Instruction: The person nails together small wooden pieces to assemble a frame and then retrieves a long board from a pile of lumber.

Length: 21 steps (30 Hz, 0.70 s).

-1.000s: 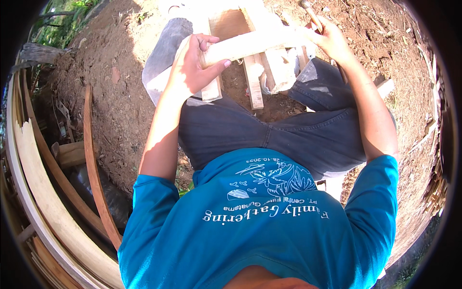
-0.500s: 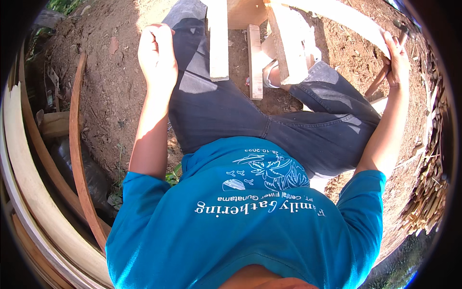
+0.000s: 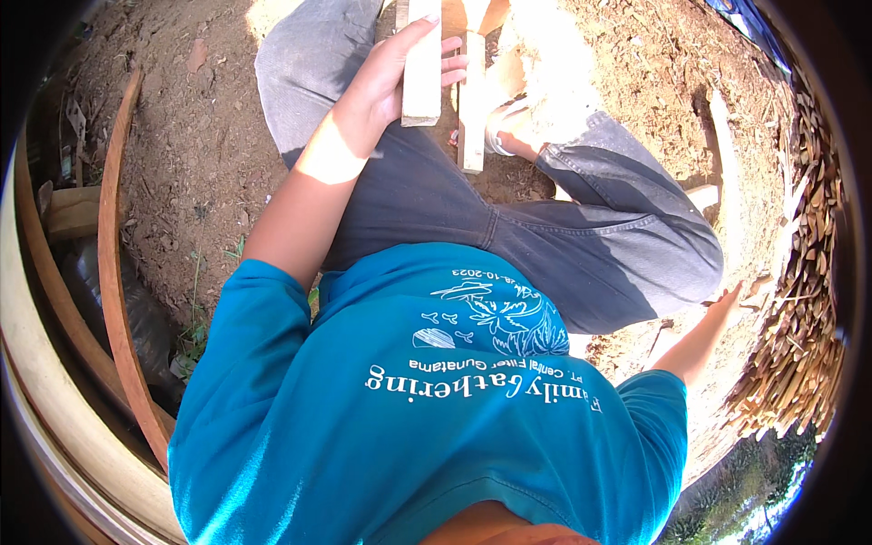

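Note:
My left hand [image 3: 386, 77] is closed round a pale squared wooden beam [image 3: 421, 82], its thumb along the top and its fingertips showing past the far side. Beside that beam, a thinner wooden bar [image 3: 471, 104] slopes down between my legs. Both belong with a wooden piece [image 3: 481, 14] at the top edge, where glare hides much of the detail. My right hand [image 3: 729, 302] reaches low to the ground outside my right knee, near a small brown piece of wood [image 3: 756, 291]. Its fingers are too small and washed out to read.
A large stack of thin sticks [image 3: 804, 300] lies at the right. Long curved-looking planks [image 3: 113, 209] and pale boards [image 3: 36, 336] run along the left. A pale strip [image 3: 724, 136] lies on the soil beyond my right knee. Blue sheeting [image 3: 749, 27] shows at the top right.
My left hand has moved right from above my knee and taken hold of the beam. My right hand has let go of the long pale strip and dropped down toward the ground.

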Each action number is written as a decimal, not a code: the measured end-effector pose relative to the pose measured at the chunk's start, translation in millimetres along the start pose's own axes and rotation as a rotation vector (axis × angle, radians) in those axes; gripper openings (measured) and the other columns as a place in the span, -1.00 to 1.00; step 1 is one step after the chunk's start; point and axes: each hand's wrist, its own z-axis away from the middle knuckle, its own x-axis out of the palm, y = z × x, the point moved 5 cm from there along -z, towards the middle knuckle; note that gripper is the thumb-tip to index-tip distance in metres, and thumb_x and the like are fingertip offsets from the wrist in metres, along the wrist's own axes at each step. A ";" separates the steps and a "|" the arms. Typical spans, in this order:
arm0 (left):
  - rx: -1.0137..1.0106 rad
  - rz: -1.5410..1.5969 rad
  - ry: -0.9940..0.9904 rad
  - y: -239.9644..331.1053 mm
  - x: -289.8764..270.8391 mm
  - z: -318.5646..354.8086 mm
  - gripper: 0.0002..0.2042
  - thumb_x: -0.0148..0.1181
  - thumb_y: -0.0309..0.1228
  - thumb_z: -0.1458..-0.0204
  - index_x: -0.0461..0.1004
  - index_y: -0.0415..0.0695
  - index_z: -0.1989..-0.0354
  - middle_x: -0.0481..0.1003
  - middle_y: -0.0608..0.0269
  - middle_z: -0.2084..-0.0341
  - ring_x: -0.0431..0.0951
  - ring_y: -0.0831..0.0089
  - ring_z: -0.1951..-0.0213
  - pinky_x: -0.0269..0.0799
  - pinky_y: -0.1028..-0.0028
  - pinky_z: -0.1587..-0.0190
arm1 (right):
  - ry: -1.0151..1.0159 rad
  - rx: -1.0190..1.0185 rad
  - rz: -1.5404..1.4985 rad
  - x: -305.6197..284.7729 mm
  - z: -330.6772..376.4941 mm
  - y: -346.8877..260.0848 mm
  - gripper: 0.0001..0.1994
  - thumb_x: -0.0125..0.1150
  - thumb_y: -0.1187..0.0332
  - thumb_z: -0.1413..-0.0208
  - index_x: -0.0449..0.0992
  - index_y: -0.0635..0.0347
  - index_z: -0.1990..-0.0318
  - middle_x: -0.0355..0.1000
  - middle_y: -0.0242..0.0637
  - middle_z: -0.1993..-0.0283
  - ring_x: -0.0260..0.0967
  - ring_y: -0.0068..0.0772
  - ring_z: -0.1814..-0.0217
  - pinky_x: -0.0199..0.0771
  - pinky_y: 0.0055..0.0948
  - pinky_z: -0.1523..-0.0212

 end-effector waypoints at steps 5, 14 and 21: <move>-0.048 -0.072 -0.023 -5.5 -3.3 -17.9 -0.74 0.13 -0.32 -0.25 0.31 -0.21 0.02 0.48 0.21 0.32 0.49 0.53 0.41 0.54 0.57 0.44 | -0.176 -0.050 0.192 76.6 122.2 70.3 -0.33 0.23 -0.03 -0.22 0.27 0.09 -0.39 0.29 -0.13 -0.35 0.37 -0.32 -0.25 0.32 -0.26 -0.29; 0.105 -0.341 0.069 -23.8 78.2 -45.7 -0.68 0.08 -0.37 -0.16 0.41 -0.40 0.03 0.55 -0.01 0.15 0.59 0.26 0.08 0.54 0.34 0.06 | -0.576 -0.258 0.315 204.1 308.2 75.1 -0.35 0.25 0.05 -0.21 0.28 0.13 -0.38 0.33 -0.12 -0.31 0.38 -0.32 -0.24 0.33 -0.27 -0.28; 0.420 -0.793 0.267 -64.8 125.4 -63.8 -0.35 0.13 -0.36 -0.17 -0.14 -0.55 -0.15 0.29 -0.31 -0.06 0.39 0.17 -0.11 0.36 0.37 -0.13 | -0.660 -0.283 0.386 220.4 358.9 91.5 -0.37 0.27 0.10 -0.21 0.28 0.16 -0.37 0.35 -0.11 -0.29 0.39 -0.31 -0.22 0.34 -0.27 -0.28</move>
